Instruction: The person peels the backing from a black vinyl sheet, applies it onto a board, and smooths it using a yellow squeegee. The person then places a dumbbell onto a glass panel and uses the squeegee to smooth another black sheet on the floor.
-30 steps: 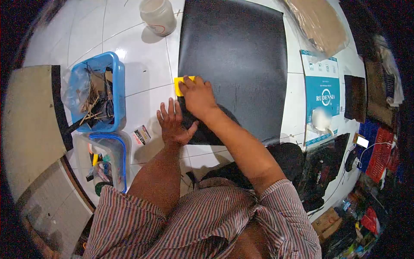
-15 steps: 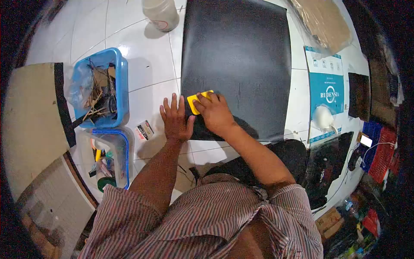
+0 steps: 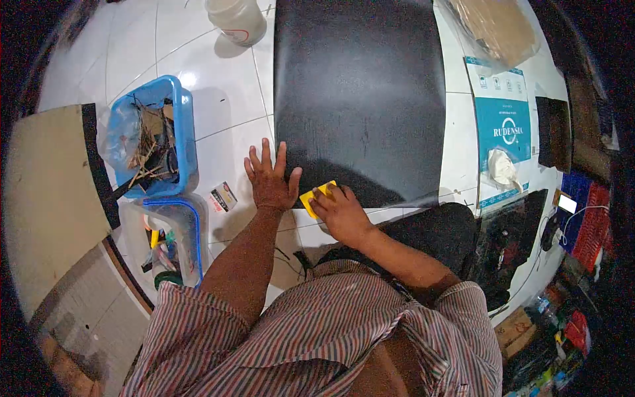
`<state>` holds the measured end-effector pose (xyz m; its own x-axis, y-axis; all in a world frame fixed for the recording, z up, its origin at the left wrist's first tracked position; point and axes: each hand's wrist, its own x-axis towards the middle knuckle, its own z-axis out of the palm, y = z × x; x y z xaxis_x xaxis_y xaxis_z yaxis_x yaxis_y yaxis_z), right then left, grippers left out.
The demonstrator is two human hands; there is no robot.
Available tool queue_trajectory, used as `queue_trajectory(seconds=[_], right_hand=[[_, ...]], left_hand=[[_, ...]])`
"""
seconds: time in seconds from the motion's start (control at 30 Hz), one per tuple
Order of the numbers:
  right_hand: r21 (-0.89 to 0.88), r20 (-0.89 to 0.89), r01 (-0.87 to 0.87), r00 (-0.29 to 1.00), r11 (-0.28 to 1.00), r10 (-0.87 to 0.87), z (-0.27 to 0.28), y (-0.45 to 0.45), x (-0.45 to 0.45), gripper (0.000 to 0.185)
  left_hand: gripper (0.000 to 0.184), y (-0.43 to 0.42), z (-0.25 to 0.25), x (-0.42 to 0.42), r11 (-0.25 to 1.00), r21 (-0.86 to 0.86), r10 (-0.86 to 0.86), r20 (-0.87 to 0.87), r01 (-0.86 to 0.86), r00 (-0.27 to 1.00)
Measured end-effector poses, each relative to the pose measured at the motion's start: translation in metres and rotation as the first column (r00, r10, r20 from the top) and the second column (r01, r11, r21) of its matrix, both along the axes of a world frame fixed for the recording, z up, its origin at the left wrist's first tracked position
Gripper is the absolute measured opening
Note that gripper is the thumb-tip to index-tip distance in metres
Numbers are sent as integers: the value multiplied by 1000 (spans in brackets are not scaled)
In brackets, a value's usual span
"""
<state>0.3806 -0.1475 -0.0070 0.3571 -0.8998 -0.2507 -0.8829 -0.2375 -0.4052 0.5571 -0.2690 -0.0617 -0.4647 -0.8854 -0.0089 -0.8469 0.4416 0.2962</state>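
A large black sheet (image 3: 360, 86) lies flat on the white tiles, with faint wrinkles in its lower half. My right hand (image 3: 344, 215) grips a flat yellow scraper (image 3: 317, 197) at the sheet's near edge, its fingers bent over the top and covering part of it. To the left, my left hand (image 3: 273, 185) lies palm down with fingers spread, at the sheet's lower left edge, holding nothing. Beside that hand rests a small printed packet (image 3: 223, 197) on the floor.
A blue basin (image 3: 188, 126) with sticks and scraps stands at left, above a clear plastic box (image 3: 198, 231) holding small items. A whitish tub (image 3: 241, 23) is at the far side. On the right lies a teal-and-white printed board (image 3: 496, 126) with a crumpled white cloth (image 3: 503, 169) on it.
My right hand has pulled the yellow scraper toward me and slightly right, down to the sheet's near edge. The left hand stays spread at about the same place.
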Motion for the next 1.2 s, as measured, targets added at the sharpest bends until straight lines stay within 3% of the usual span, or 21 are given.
queue_trajectory(seconds=[0.17,0.33,0.43,0.57,0.73,0.87,0.97,1.03,1.1,1.2], right_hand=[[17,-64,39,997,999,-37,9,-8,-14,48],[-206,-116,224,961,953,-250,-11,-65,-39,43],[-234,-62,298,945,925,-321,-21,-93,-44,44],[-161,-138,302,936,940,-325,-9,-81,-30,46],[7,-126,95,988,995,-94,2,-16,-11,49],[-8,-47,69,996,998,-70,5,11,-20,49],[-44,-157,135,978,990,-140,-1,-2,-44,48],[-147,-291,257,912,955,-290,-13,-26,-71,41],[-266,-277,329,874,906,-399,-23,-52,-102,42],[-207,-237,398,866,894,-440,-12,-78,-128,45]], left_hand=[[71,-1,9,-4,1000,7,5,7,-5,1000],[71,0,8,-5,1000,-7,-10,37,10,999],[71,0,9,-5,1000,2,-5,34,5,999],[69,1,10,-5,1000,2,-10,44,9,999],[68,-1,4,-4,1000,-25,-14,25,15,1000],[70,-2,8,-5,1000,-21,-14,36,15,999],[73,-1,11,-7,1000,-30,-8,25,9,1000],[75,-1,13,-9,999,-35,-11,6,12,1000],[81,-1,11,-8,999,-53,-8,-18,7,1000],[84,-1,9,-7,998,-54,-11,-1,11,1000]])
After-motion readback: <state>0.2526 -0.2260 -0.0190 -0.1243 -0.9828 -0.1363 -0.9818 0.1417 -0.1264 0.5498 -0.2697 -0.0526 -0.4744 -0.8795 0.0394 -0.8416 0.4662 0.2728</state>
